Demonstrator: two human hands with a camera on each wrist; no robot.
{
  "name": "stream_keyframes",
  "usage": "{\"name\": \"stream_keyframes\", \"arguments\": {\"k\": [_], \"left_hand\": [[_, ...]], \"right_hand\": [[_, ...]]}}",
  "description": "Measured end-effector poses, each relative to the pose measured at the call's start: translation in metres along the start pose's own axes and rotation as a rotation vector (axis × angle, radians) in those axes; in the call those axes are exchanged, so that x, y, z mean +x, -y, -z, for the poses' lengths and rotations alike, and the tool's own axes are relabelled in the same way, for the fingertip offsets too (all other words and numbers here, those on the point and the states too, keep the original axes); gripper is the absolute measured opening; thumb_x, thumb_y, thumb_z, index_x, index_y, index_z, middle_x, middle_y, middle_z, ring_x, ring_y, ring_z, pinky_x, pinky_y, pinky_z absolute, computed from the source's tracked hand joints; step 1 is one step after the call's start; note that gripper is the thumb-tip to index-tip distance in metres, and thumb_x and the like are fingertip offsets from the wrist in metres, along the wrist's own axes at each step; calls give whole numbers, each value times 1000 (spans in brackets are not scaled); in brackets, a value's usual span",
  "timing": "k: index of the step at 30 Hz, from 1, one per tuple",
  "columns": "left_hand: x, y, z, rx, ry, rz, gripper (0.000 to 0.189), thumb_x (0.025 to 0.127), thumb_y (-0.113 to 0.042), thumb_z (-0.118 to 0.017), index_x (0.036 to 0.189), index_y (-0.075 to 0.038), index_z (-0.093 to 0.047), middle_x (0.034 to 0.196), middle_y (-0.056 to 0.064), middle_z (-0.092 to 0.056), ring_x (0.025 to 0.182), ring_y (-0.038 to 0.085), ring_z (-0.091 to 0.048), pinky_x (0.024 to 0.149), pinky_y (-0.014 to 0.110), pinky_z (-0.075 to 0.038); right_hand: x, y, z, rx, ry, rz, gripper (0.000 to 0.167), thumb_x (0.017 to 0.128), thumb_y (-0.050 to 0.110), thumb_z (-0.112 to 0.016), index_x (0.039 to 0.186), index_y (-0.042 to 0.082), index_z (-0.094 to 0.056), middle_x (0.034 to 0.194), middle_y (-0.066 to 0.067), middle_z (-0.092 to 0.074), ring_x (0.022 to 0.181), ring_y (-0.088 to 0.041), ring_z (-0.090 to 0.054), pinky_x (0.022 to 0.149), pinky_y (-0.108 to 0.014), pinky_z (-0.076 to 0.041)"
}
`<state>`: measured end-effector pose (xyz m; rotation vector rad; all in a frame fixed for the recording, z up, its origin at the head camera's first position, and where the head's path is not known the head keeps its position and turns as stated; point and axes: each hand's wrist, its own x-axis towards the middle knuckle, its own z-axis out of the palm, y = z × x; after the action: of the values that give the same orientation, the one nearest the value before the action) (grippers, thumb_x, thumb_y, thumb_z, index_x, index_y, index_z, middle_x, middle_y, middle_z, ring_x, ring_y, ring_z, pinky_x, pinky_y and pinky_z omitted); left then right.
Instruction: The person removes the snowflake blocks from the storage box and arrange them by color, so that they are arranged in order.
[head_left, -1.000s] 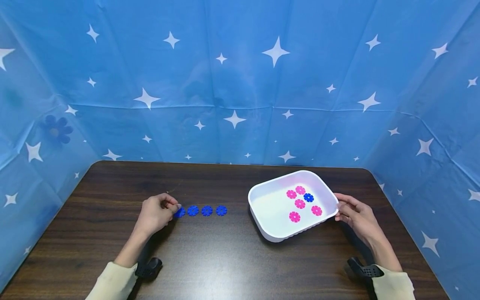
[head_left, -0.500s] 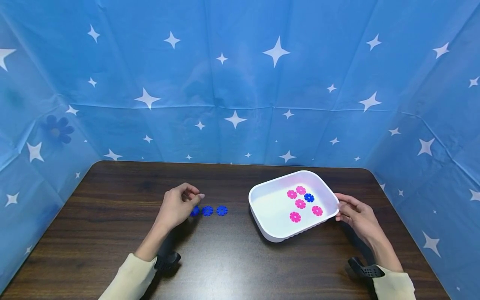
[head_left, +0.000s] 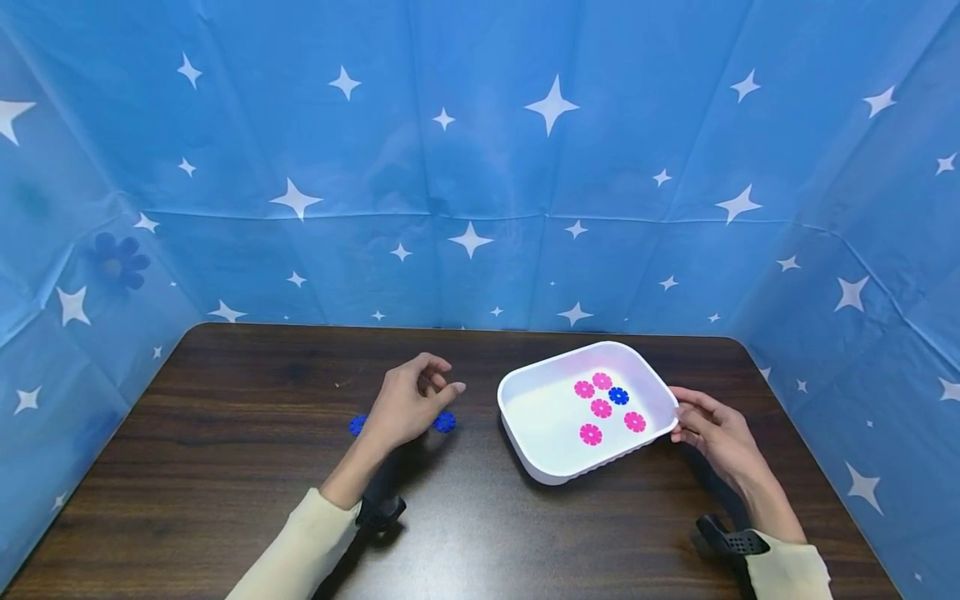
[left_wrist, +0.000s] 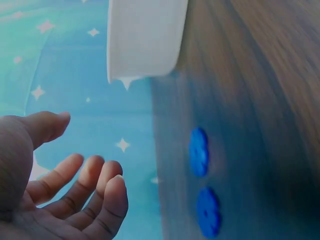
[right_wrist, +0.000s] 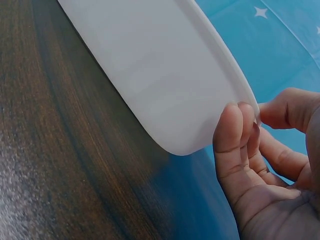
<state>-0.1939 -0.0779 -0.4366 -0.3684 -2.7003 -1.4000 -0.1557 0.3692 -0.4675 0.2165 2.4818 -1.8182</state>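
Observation:
My left hand hovers over a row of blue flower-shaped discs, fingers loosely bent with nothing between them. One blue disc shows left of its wrist and another blue disc just beneath the fingertips; the hand hides the middle of the row. In the left wrist view, two blue discs lie on the wood, apart from the fingers. At the right, my right hand pinches the rim of a white plastic tray between thumb and fingers. Inside lie several pink discs and one blue disc.
The dark wooden table ends at a back edge against a blue curtain with white stars. A black wrist strap with a camera sits on the left wrist, and a similar black strap on the right.
My left hand has moved right along the row, from the leftmost blue disc to above the rightmost ones, uncovering the leftmost disc. The right hand and the tray stay still.

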Motion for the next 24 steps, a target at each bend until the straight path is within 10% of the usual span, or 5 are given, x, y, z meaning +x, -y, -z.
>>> {"name": "stream_keyframes", "arguments": {"k": [24], "left_hand": [[26,-71,-71,0,226,-203,48,90,-34,-80,129,-11,-63,111,7,-65,101,27,-67,79,29,-55]], "right_hand": [[1,-2,1,4,1,10,50,105,14,-57,150,-2,-43,114,1,-64,88,-10,-65,81,-23,-60]]}}
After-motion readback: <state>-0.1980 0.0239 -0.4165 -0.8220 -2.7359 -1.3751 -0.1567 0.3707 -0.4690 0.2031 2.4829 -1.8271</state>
